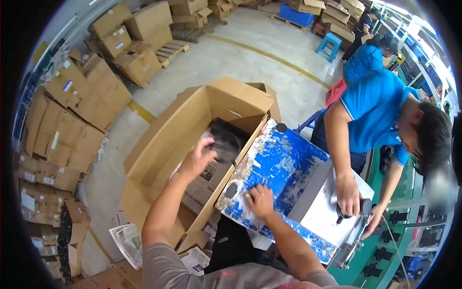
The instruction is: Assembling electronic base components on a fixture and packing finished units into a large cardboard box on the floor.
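Note:
My left hand [196,160] is over the open cardboard box [161,139], its thumb and fingers at the near edge of a black round part [225,145]. Motion smears that part, so its exact kind is unclear. My right hand [261,200] lies on the worn blue board [293,151], palm down with fingers spread a little and nothing visible in them. Flakes of peeled white coating cover much of the board. Two black round pads sit on its box-side edge, one being the near pad [231,190]. Inside the box are dark items and printed newspaper [207,185].
At right a co-worker in a blue shirt [380,111] leans over a white surface [320,212], gripping a black part [344,212]. Beyond runs a green conveyor [353,262] with black parts. Stacked cartons [86,91] line the left; a blue stool [329,45] stands farther back.

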Demonstrator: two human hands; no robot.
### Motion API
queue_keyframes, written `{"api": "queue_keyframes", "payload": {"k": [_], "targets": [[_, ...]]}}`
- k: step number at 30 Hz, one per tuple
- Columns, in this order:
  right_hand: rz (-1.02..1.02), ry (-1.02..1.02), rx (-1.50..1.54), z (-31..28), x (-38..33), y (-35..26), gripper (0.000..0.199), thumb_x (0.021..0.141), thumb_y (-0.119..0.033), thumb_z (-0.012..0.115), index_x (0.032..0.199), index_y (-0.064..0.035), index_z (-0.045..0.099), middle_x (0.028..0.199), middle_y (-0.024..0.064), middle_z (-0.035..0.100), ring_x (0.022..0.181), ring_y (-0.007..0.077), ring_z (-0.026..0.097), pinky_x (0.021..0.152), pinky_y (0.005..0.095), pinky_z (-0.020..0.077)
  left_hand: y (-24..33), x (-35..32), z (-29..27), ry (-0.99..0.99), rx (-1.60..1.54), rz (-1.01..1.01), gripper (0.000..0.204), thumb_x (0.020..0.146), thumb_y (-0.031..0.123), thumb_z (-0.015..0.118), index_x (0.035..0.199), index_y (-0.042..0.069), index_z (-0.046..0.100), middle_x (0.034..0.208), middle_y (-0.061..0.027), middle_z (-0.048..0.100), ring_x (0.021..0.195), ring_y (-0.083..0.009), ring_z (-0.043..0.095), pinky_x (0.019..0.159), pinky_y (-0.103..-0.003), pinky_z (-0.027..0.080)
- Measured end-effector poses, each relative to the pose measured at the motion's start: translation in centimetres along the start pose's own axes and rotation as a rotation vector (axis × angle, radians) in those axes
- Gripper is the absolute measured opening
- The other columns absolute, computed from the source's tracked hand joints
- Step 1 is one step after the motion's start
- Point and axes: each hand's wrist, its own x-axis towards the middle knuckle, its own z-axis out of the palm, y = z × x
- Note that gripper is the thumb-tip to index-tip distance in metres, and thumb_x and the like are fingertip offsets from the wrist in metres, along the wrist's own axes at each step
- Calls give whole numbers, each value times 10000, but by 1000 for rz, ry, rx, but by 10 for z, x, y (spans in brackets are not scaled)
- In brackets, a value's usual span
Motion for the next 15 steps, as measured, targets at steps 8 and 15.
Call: {"api": "queue_keyframes", "payload": {"k": [8, 15], "targets": [[431, -323, 1211, -200, -57, -80, 363, 930, -294, 711, 1185, -47, 635, 897, -18, 642, 660, 37, 486, 555, 231, 390, 129, -161, 60, -294, 618, 862, 348, 804, 43, 715, 1116, 153, 608, 1289, -130, 500, 1242, -341, 560, 969, -409, 530], [575, -28, 992, -228, -168, -38, 226, 905, -163, 739, 1043, -24, 625, 895, -26, 627, 797, 61, 541, 708, 246, 469, 125, -240, 220, -125, -892, -396, 513, 1025, 178, 547, 1476, 24, 356, 1433, -131, 475, 1267, -216, 528, 1070, -372, 420]]}}
